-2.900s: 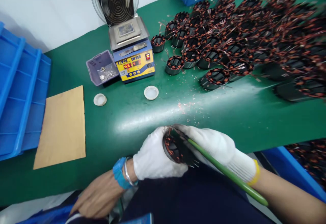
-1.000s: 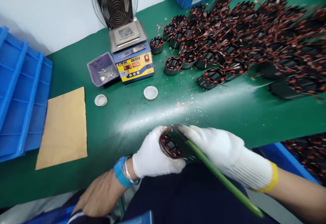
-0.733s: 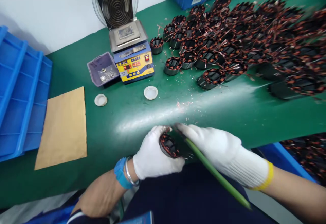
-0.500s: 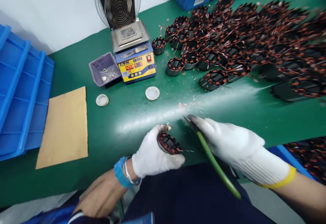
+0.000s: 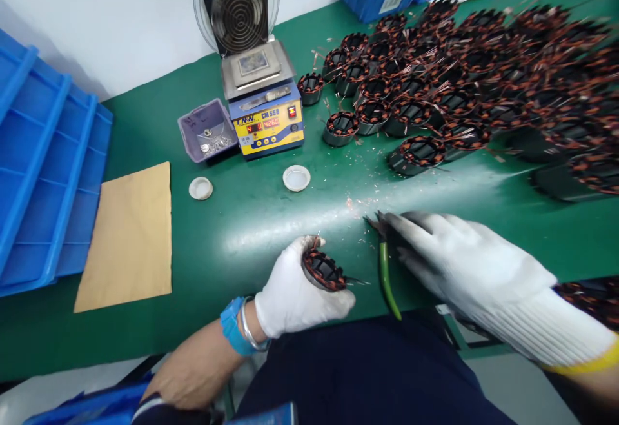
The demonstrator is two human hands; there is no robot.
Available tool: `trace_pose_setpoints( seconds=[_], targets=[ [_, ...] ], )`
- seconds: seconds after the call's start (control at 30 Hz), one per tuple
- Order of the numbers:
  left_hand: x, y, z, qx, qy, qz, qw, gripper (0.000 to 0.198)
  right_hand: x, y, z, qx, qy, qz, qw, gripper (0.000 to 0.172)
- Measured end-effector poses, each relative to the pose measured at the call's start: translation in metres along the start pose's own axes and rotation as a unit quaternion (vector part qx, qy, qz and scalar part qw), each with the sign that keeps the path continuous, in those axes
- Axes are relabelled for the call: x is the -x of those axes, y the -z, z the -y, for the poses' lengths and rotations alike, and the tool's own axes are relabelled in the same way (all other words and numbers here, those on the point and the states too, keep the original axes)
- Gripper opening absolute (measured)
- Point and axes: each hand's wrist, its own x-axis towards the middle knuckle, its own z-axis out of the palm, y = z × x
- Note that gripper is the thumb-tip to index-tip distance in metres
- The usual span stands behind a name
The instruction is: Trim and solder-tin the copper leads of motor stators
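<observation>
My left hand (image 5: pixel 294 293), in a white glove, is closed around a small motor stator (image 5: pixel 325 271). The stator is a black ring with copper windings, tilted, with thin wire ends sticking out to the right. At the right, my gloved right hand (image 5: pixel 469 257) reaches over a pair of green-handled cutters (image 5: pixel 384 270). Its fingers are stretched out and apart, the fingertips at the head of the cutters. The jaws point away from me, and one green handle shows free of the hand. Whatever lies under the palm is hidden.
Many wound stators (image 5: pixel 418 154) crowd the right of the green table (image 5: pixel 232 218). A yellow-and-blue solder pot (image 5: pixel 271 131), a purple tray (image 5: pixel 207 131), two white lids (image 5: pixel 296 178), brown cardboard (image 5: pixel 130 238) and blue crates (image 5: pixel 53 173) stand leftward. Wire clippings are scattered mid-table.
My right hand has moved right and its fingers have loosened from the cutters, whose handle now lies apart from the palm. My left hand still holds the stator. The view has shifted slightly.
</observation>
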Motion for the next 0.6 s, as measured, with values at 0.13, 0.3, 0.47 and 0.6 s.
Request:
trace_pose_setpoints(
  seconds=[0.13, 0.3, 0.47, 0.6],
  targets=[
    [-0.003, -0.004, -0.007, -0.086, -0.044, -0.075, 0.992, 0.049, 0.017, 0.006, 0.029, -0.165, -0.001, -0.045, 0.985, 0.039],
    [0.0, -0.007, -0.011, -0.29, -0.159, -0.196, 0.923, 0.057, 0.021, 0.011, 0.057, -0.356, -0.074, 0.083, 0.928, 0.046],
    [-0.003, -0.012, -0.016, -0.327, -0.216, -0.273, 0.878, 0.065, 0.013, 0.0, 0.06, -0.585, -0.23, 0.06, 0.775, 0.079],
    [-0.012, -0.023, -0.021, -0.166, -0.154, -0.228, 0.947, 0.076, -0.001, -0.009, 0.081, -0.694, -0.215, 0.091, 0.681, 0.095]
  ],
)
